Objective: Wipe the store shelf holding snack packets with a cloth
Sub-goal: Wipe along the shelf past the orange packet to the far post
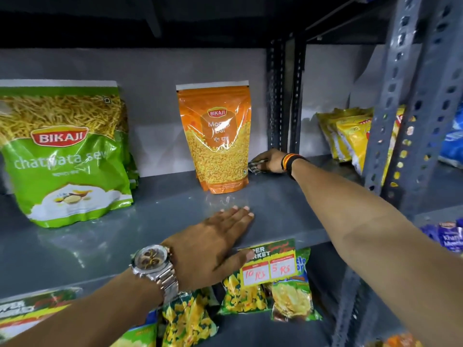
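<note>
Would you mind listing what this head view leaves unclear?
- Dark checked cloth: mostly hidden under the right hand and behind the orange Bikaji pouch.
- Green Bikaji sev packet: cut by the left edge.
- Yellow packets: partly behind the grey slotted post.

Two hands show: the left hand and the right hand, with one cloth. On the shelf stand one visible green packet and one orange packet. One price card hangs at its front edge.
</note>
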Tool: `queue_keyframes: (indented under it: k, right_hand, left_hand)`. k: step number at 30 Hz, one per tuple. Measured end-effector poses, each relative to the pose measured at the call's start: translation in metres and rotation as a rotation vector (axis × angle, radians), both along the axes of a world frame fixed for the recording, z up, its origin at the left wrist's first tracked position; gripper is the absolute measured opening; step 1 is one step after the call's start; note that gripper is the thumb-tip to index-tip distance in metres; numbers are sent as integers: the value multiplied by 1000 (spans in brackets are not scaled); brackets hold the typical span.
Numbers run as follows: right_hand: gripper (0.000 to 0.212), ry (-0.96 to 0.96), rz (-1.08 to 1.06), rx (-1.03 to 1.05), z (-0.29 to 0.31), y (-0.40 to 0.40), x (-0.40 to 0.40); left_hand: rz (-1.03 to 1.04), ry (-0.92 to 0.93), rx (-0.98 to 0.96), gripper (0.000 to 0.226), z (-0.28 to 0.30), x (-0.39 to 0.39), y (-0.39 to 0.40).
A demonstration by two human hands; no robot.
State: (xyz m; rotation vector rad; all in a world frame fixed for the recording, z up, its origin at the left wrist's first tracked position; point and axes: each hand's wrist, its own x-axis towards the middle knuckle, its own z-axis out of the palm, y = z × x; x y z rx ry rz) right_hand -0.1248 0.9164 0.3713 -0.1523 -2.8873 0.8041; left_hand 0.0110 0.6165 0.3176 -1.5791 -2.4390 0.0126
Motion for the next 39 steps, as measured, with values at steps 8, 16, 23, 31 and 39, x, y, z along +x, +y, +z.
queue_keyframes:
  k: [8,16,23,31,39]
  right_hand:
    - [37,-47,18,38,4,-7,73]
    - [31,-111,139,136,13,-33,153]
    - [28,0,-191,363,18,-20,178]
    - [37,-81,-148,393,14,-57,196]
    - [30,-31,-212,372,5,-59,206]
  left_hand:
    - [8,-16,1,74,4,8,-2]
    - [81,-72,-10,73,7,13,-8]
    - [175,-86,27,102,0,9,-28]
    - [187,-44,38,77,0,16,-26]
    - [169,-84,38,98,2,16,-28]
